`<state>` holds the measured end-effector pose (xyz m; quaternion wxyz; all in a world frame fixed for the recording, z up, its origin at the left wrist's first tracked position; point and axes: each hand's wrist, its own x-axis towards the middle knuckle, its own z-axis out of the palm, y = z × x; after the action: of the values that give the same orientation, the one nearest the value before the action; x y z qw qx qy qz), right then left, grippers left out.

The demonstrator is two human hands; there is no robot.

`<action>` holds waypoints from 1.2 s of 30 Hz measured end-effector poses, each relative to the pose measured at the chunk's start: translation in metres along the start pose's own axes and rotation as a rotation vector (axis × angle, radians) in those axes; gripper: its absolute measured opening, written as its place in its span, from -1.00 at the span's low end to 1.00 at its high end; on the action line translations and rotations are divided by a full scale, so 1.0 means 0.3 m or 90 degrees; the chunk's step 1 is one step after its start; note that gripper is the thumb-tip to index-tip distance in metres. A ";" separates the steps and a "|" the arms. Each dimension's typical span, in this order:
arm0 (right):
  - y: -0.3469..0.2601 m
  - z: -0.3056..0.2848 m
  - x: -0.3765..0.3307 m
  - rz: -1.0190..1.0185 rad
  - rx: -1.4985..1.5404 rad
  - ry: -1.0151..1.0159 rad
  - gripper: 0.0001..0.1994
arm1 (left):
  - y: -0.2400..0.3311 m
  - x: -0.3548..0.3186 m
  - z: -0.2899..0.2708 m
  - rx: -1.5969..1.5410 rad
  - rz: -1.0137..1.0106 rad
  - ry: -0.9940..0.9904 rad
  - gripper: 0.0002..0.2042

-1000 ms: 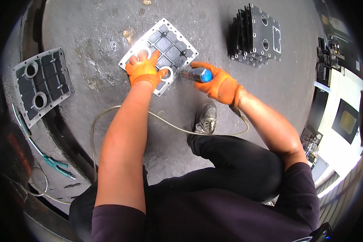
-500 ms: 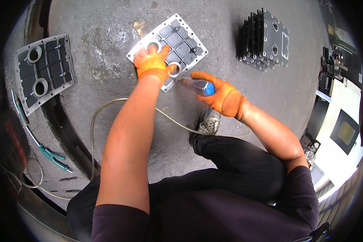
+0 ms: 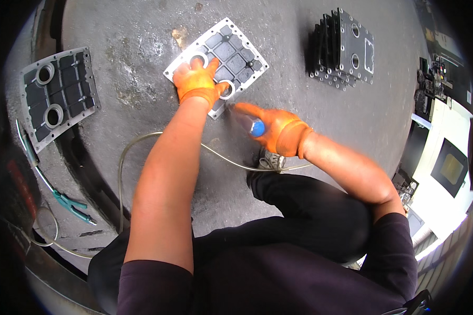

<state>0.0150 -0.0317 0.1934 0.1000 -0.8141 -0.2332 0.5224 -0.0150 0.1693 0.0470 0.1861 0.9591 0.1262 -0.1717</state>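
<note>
A metal cover plate (image 3: 225,51) with a ribbed dark inside, a pale flange with bolt holes and two round rings lies on the floor ahead of me. My left hand (image 3: 197,83), in an orange glove, presses on its near left part with fingers spread around the rings. My right hand (image 3: 272,130), also gloved, is wrapped round a short handheld tool (image 3: 257,127) with a blue end, blurred by motion. The tool's front points at the plate's near corner; I cannot tell whether it touches. A thin clear hose (image 3: 223,152) passes beneath my left forearm toward my right arm.
A similar plate (image 3: 63,94) rests at the left beside a floor channel. A green air blow gun (image 3: 71,205) lies below it. Several dark plates (image 3: 355,47) stand stacked at the right on the floor. A white machine (image 3: 441,163) is at the far right. My shoe (image 3: 270,158) is near the hose.
My right hand and the tool have moved a little left and tilted, closer to the plate's near corner. My left hand stays on the plate.
</note>
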 end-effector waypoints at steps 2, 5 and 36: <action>0.024 0.029 -0.023 -0.040 0.045 0.037 -0.36 | 0.008 -0.008 0.001 0.004 0.000 0.000 -0.29; 0.007 0.028 -0.022 -0.014 0.137 -0.028 -0.33 | -0.005 0.011 0.009 0.017 -0.002 0.019 -0.28; -0.111 0.058 0.043 -0.018 0.064 -0.074 -0.32 | -0.340 0.124 -0.036 -0.309 0.157 -0.065 -0.43</action>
<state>-0.0053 0.0022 0.1889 0.1346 -0.7728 -0.2238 0.5784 -0.0095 0.2720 0.0105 0.4360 0.8847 0.0367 -0.1609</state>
